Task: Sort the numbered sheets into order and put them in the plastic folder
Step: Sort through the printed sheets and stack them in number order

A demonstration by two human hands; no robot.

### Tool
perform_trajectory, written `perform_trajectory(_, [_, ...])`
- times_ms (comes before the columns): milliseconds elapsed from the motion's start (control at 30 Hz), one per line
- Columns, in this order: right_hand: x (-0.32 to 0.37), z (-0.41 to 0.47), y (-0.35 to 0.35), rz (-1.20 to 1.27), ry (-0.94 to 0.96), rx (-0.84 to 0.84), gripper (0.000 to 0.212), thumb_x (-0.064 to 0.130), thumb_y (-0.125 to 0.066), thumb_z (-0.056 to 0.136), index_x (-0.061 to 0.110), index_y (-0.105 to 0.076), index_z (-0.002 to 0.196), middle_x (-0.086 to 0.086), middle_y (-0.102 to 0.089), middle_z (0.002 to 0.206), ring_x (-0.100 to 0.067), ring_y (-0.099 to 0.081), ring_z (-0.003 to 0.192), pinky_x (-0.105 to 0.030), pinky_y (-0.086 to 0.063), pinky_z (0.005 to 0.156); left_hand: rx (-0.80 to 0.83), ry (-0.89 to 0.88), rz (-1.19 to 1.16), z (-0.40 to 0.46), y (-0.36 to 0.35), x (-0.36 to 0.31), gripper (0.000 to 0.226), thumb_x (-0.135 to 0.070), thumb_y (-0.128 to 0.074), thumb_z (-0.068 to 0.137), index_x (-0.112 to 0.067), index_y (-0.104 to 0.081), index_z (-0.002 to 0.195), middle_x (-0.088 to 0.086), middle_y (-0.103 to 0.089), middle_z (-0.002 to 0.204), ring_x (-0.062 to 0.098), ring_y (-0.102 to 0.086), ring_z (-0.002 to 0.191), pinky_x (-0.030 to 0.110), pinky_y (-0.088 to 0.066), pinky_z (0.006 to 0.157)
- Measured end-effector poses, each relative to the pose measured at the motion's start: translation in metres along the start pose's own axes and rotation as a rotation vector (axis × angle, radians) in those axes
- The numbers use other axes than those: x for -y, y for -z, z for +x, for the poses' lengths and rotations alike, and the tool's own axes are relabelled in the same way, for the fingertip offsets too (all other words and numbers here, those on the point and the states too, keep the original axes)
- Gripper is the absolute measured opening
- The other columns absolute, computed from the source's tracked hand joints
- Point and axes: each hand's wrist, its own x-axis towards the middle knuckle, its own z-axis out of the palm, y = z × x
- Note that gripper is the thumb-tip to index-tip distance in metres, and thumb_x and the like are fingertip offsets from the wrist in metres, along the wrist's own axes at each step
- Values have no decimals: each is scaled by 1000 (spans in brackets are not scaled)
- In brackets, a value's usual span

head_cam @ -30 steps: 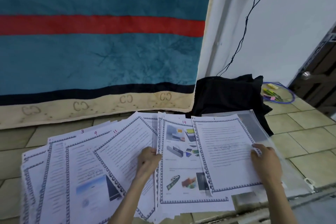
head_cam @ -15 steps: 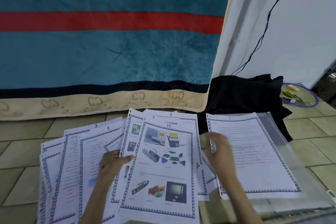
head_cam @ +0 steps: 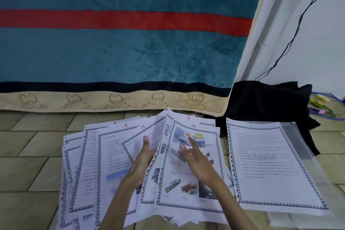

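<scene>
the plastic folder (head_cam: 306, 147) lies mostly hidden under sheet 1 (head_cam: 270, 164), whose body text is too small to read, and the right hand (head_cam: 197, 162) is motion-blurred.

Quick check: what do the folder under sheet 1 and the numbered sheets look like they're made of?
Plastic folder: looks like thin translucent plastic, glossy; the floor tiles show faintly through it and its edges catch light. Numbered sheets: plain matte white printer paper, judging by their thin curling edges and printed borders. Sheet 1 looks the same.

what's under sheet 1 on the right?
Sheet 1 lies on the clear plastic folder, whose edge shows along its right side. Whether other sheets sit beneath it is hidden.
</scene>
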Motion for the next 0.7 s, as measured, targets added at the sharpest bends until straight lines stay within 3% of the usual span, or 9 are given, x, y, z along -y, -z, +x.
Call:
perform_trajectory(100, [29,-13,2,280,26,60,104,86,-38,65,41,8,147,12,-42,127,-11,-44,124,-33,-29,103,75,45,24,-2,-19,-7,71,-58,-14,95,-12,-66,111,25,-62,116,21,-62,91,32,-46,78])
perform_trajectory(233, [26,-9,-7,281,35,-47,95,32,-60,89,35,18,145,12,-45,130,-7,-56,100,-21,-43,81,113,86,-17,-5,-33,-7,59,-44,-20,98,-9,-61,122,4,-61,122,17,-54,112,32,-46,78])
perform_trajectory(300, [20,-9,-3,298,31,-132,95,13,-55,92,40,20,142,-6,-46,140,-17,-63,92,-31,-52,74,-69,17,-28,-5,-26,-4,46,-36,-31,99,-9,-55,128,4,-56,127,21,-51,116,34,-45,86])
perform_trajectory(367, [16,-12,5,298,13,-213,93,2,-50,92,40,18,143,-13,-53,128,-33,-63,87,-43,-51,72,-496,-32,158,-5,-15,-1,41,-25,-48,95,-10,-49,133,6,-42,144,26,-39,132,36,-34,104])
perform_trajectory(467, [4,-14,13,319,78,-285,93,-7,-45,90,48,10,141,-5,-46,133,-26,-44,56,-33,-38,54,-754,13,64,-11,-2,1,59,-16,-57,90,-11,-32,143,14,-24,153,34,-25,139,44,-27,109])
perform_trajectory(533, [-1,-14,17,302,128,-280,86,-11,-41,90,48,-8,142,12,-30,143,-33,-48,66,-38,-42,56,-712,1,-132,-7,2,2,65,-16,-56,91,-10,-22,146,14,-34,148,35,-34,134,44,-32,107])
perform_trajectory(567, [0,-15,20,280,142,-254,80,-12,-39,90,46,-20,141,18,-28,143,-32,-53,90,-40,-47,69,-673,-12,-142,-6,2,2,58,-18,-55,92,-9,-28,143,14,-43,143,33,-41,129,41,-35,105])
perform_trajectory(633, [-2,-12,23,296,158,-209,70,-14,-36,89,42,-42,130,18,-32,142,-13,-39,129,-22,-46,85,-587,-104,-15,-7,-2,-2,26,-25,-56,91,-11,-58,112,12,-63,120,28,-55,109,36,-42,95])
perform_trajectory(700, [-5,-6,22,402,99,-132,58,-7,-38,91,42,-57,117,13,-41,140,-10,-33,135,-25,-38,101,-478,-264,98,-14,-12,-10,25,-39,-58,88,-19,-59,74,2,-68,85,21,-57,90,30,-43,80])
